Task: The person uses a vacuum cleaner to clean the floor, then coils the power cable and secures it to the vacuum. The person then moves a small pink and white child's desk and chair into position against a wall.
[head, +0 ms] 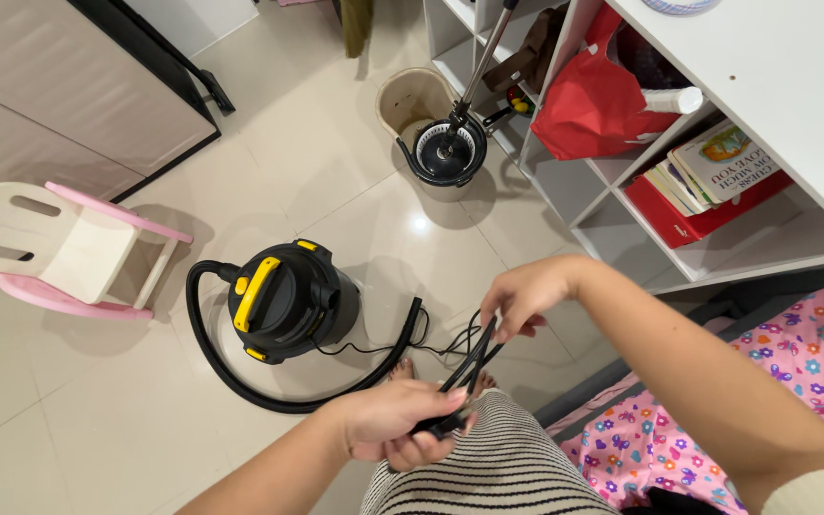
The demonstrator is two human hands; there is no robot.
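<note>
Gripping a bundle of black power cord (469,367), the left hand (388,424) sits at about six o'clock in the view, fingers curled tight around the lower end of the folded loops. The right hand (522,296), up toward four o'clock from the picture's centre, pinches the upper end of the same loops between thumb and fingers, so the cord runs taut and slanted between the two hands. A loose strand of it trails away at nine o'clock from the hands, lying on the pale tiled floor (269,143) and leading to the black and yellow canister vacuum (283,300), which stands just left of centre. Its thick black hose (212,358) curves round the vacuum's left side and sweeps under it toward the hands. At nine o'clock, near the left edge, a small pink and cream child's chair (59,243) stands on the floor. At twelve o'clock a mop bucket (426,119) with a mop spinner and a metal handle rests beside a white shelf unit (622,205), which holds a red bag (593,100) and a stack of books (708,167). A flower-print fabric (784,381) lies at four o'clock, under the right forearm.
</note>
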